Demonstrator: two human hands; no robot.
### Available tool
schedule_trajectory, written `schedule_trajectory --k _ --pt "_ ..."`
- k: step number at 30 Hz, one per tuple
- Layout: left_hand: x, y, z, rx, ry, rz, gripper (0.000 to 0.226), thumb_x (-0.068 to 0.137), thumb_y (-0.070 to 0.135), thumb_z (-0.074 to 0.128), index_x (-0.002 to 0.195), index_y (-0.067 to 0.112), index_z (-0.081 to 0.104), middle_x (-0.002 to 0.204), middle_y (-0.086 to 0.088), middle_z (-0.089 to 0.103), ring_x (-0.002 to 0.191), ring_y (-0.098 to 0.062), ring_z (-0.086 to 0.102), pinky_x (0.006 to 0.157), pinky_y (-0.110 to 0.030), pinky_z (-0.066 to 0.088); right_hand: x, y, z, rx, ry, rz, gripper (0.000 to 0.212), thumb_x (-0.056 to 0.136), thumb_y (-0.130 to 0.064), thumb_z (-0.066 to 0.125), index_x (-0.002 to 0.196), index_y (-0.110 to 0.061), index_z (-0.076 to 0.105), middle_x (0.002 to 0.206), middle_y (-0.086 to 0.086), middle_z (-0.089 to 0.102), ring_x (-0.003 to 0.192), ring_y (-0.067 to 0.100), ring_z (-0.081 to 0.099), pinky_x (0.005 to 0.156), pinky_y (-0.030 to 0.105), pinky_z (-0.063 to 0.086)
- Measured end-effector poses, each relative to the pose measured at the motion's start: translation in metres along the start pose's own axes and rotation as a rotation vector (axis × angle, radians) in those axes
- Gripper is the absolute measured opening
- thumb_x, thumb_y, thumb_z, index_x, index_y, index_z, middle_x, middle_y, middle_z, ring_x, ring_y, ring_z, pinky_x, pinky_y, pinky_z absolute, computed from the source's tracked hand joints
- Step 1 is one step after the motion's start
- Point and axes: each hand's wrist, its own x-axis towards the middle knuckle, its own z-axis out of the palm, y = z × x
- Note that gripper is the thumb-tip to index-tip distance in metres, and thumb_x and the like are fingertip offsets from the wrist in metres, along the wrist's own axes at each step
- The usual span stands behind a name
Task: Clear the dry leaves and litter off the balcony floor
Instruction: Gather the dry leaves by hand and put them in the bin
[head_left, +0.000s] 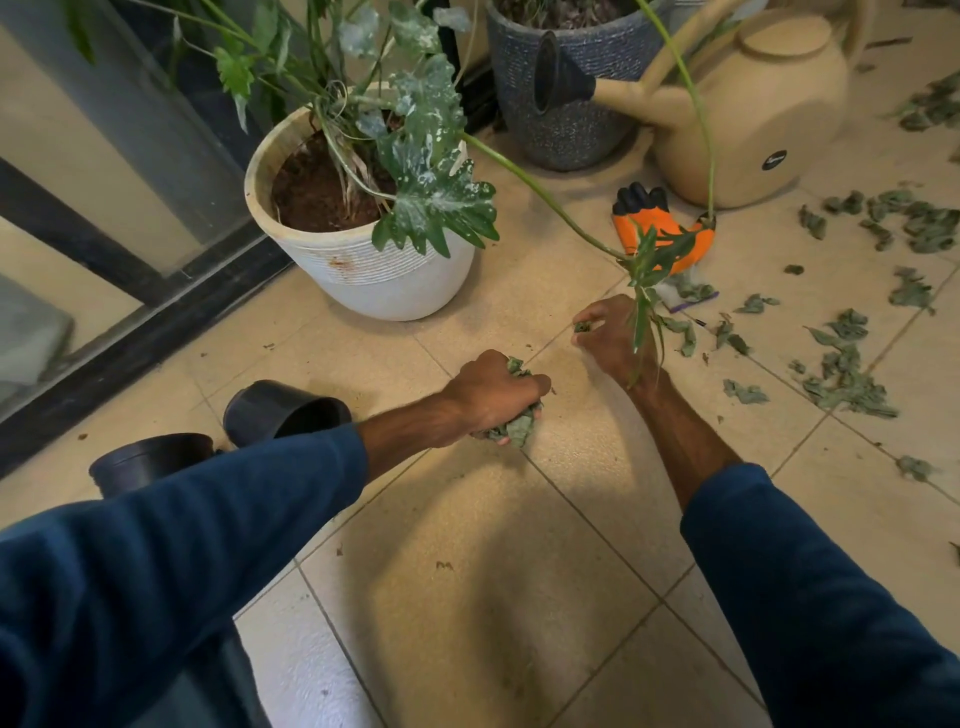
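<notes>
Two hands in my view, both low over the beige tiled floor (467, 571). Left hand (493, 397) is closed round a wad of dry leaves (517, 431), fingers curled tight, knuckles up, just above a tile joint. Right hand (613, 338) is further out, fingertips pinching a small leaf scrap (582, 327) down at the tiles. A drooping green stem (545, 200) from the white pot (363, 275) crosses over its back. Most loose litter lies to the right: scattered dry leaves (841, 374) spread over several tiles, some just beside the right hand, all well apart from the left. Orange glove (649, 223) lies flat beyond the right hand, near the tan watering can (753, 119), which stands beside a grey-blue pot (566, 124). Two black plastic pots (280, 410) sit at the left, the nearer-centre one tipped on its side, the other partly behind the left sleeve. A dark-framed glass panel (104, 171) runs along the floor's left edge. Small crumbs dot the near tiles.
</notes>
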Motion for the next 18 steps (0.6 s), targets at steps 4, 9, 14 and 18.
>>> schedule_trajectory --k 4,9,14,18 --pt "-0.001 -0.004 -0.002 0.001 -0.012 -0.002 0.027 0.092 0.027 0.059 0.075 0.009 0.068 0.046 0.006 0.060 0.037 -0.014 0.053 0.041 -0.018 0.037 0.009 0.029 0.015 -0.166 -0.114 0.103 0.035 0.087 -0.039 0.068 0.109 -0.012 0.069 0.102 0.009 0.069 0.090 0.013 0.069 0.074 0.017 0.053" --pt "0.003 -0.005 0.005 0.019 -0.018 0.009 0.028 0.091 0.029 0.060 0.072 0.011 0.068 0.047 0.002 0.060 0.037 -0.015 0.053 0.042 -0.017 0.038 -0.010 -0.007 -0.006 -0.252 -0.087 0.009 0.013 0.072 -0.009 0.083 0.075 -0.017 0.073 0.074 -0.010 0.066 0.070 0.010 0.065 0.065 0.024 0.053" --pt "0.009 0.000 0.016 0.036 -0.039 0.021 0.027 0.088 0.031 0.061 0.073 0.010 0.070 0.049 -0.001 0.061 0.039 -0.018 0.054 0.044 -0.019 0.038 -0.024 -0.001 -0.029 -0.218 -0.185 0.095 0.015 0.066 -0.003 0.085 0.069 -0.013 0.075 0.071 -0.003 0.070 0.065 0.010 0.065 0.061 0.020 0.047" --pt "0.013 0.004 0.024 0.046 -0.055 0.035 0.029 0.090 0.033 0.061 0.074 0.011 0.071 0.051 -0.001 0.063 0.040 -0.019 0.055 0.045 -0.021 0.038 -0.035 0.011 -0.047 -0.239 -0.176 0.054 0.036 0.069 0.000 0.081 0.056 -0.029 0.064 0.059 -0.013 0.063 0.060 0.006 0.063 0.065 0.021 0.047"
